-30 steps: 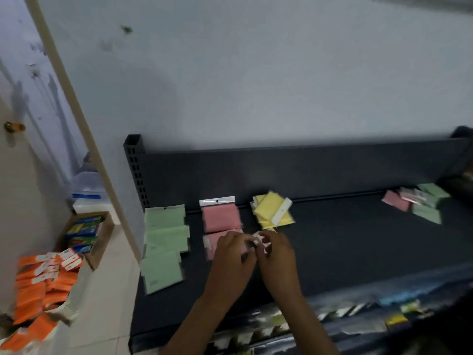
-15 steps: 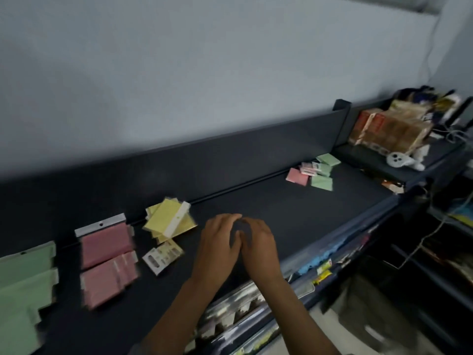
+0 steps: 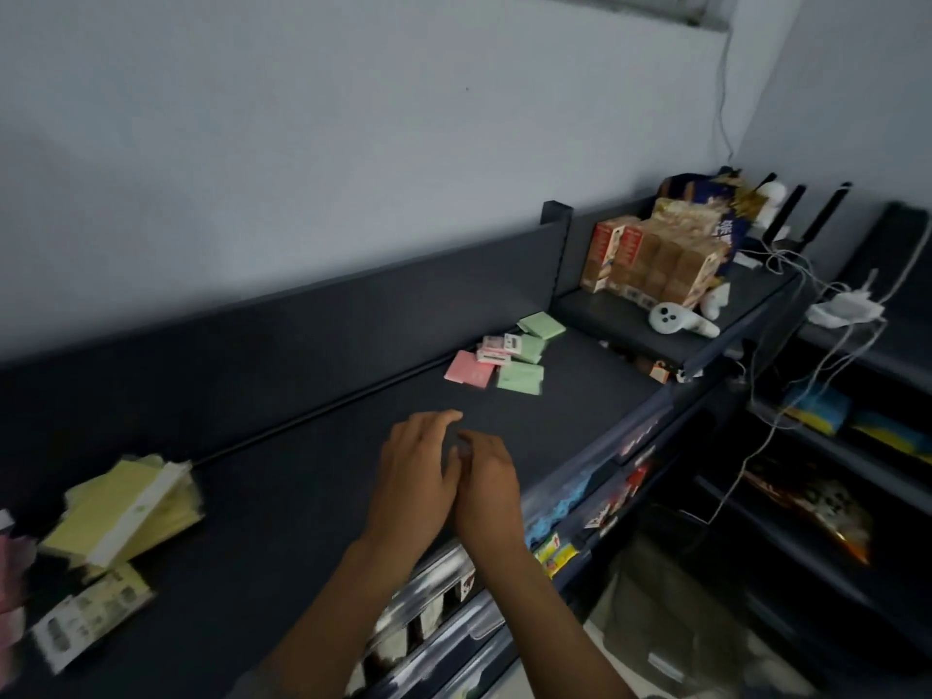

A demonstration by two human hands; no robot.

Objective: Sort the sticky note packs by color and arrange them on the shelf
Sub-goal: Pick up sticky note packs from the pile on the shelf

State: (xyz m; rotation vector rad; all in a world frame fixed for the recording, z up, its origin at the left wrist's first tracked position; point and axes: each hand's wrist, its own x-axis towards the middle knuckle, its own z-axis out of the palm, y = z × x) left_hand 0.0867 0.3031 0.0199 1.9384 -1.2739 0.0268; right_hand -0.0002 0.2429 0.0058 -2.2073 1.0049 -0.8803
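Left hand (image 3: 413, 476) and right hand (image 3: 486, 489) held together over shelf (image 3: 312, 476), fingers relaxed, nothing grasped. Mixed packs (image 3: 504, 358) seen at one o'clock, yellow packs (image 3: 126, 507) at nine.

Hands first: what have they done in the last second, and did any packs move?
The left hand and right hand let go of the printed-side-up pack by the yellow packs and moved right along the dark shelf, toward the unsorted pink and green packs. Both are empty now, side by side. The yellow packs and the unsorted heap stayed put.
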